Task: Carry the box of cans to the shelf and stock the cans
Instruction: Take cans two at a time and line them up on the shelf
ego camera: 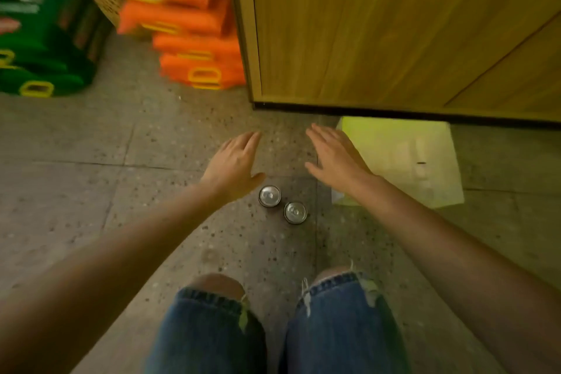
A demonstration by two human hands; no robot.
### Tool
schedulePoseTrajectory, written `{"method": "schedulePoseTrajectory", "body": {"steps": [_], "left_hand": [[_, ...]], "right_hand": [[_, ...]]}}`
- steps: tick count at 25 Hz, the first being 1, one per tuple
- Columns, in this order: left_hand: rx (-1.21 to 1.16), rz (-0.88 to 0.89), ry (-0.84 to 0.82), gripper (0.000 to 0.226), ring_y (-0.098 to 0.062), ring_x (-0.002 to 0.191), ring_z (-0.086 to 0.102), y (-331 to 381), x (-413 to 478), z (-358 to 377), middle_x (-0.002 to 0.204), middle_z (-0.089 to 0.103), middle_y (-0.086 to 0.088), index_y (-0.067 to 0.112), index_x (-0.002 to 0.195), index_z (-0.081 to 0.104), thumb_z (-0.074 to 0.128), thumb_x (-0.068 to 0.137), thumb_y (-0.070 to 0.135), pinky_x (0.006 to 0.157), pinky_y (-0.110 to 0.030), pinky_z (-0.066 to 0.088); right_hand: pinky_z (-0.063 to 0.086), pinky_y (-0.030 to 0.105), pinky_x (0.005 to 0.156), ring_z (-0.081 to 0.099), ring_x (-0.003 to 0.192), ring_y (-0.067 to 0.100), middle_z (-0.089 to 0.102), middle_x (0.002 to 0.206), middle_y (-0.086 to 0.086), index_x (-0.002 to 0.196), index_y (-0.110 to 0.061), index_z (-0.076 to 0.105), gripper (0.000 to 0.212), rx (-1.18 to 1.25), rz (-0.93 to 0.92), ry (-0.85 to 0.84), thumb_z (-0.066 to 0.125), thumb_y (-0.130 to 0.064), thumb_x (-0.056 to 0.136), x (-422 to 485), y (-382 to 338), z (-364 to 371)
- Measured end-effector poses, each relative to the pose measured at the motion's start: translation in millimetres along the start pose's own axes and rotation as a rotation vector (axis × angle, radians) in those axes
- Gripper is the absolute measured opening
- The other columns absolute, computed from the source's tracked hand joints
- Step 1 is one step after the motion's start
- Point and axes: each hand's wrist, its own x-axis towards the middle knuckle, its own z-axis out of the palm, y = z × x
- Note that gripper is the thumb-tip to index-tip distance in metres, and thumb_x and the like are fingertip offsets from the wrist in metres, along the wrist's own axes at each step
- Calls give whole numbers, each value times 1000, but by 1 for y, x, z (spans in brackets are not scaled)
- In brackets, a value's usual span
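Left hand (233,165): fingers straight, relaxed, holding nothing.
Right hand (334,158): fingers straight, spread, holding nothing.
Can 1 (269,195): upright on the floor (91,191), just beside the left thumb.
Can 2 (295,212): upright, just beside Can 1, behind both sets of fingertips.
Box (409,158): pale, outward of the right fingers.

Bare floor (91,176) lies open between the left hand (233,165) and the right hand (334,158), both held flat above it with fingers straight. Two cans (269,196) stand upright just beside each other in that gap, near the left thumb. A wooden cabinet (379,24) walls off the way ahead and to the right. A pale box (409,155) sits at its foot, partly under the right hand, filling that side. Leftward the floor runs free to stacked orange sacks (194,39) and green sacks (39,55). The knees (212,282) close the near side.
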Motion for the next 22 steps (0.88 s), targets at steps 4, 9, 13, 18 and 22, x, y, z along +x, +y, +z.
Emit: {"method": "schedulePoseTrajectory", "body": {"steps": [4,9,13,18,22], "left_hand": [[-17,27,-75,92,-28,140,27,-16,23,89,155,20,-10,12,148,9,66,80,35,114,-36,25],[-61,40,-127,94,-33,130,41,-19,25,160,149,30,-8,11,145,21,73,72,40,97,-48,46],[-103,41,-47,74,-37,113,54,-21,32,165,136,43,-12,9,132,38,75,71,31,84,-47,52],[-84,29,-33,63,-36,100,61,-20,41,161,123,58,-12,11,122,44,73,72,36,78,-42,53],[-161,-36,-52,67,-32,100,63,-15,41,129,117,64,-10,15,119,46,78,65,36,81,-42,54]], "right_hand": [[11,37,118,16,144,23,15,156,7,146,-13,17,73,47,-55,-81,51,-42,89,11,28,85],[22,37,113,31,137,25,27,153,6,146,-16,18,84,35,-113,-215,52,-58,81,-5,30,154],[46,40,96,52,119,29,48,138,7,140,-23,21,94,273,3,-219,71,-53,67,-14,24,181],[53,37,74,65,95,28,66,110,4,118,-21,40,67,344,66,-63,75,-44,66,-2,24,183],[54,36,69,66,87,23,70,97,1,102,-19,50,59,465,124,13,80,-42,57,0,29,147]]}}
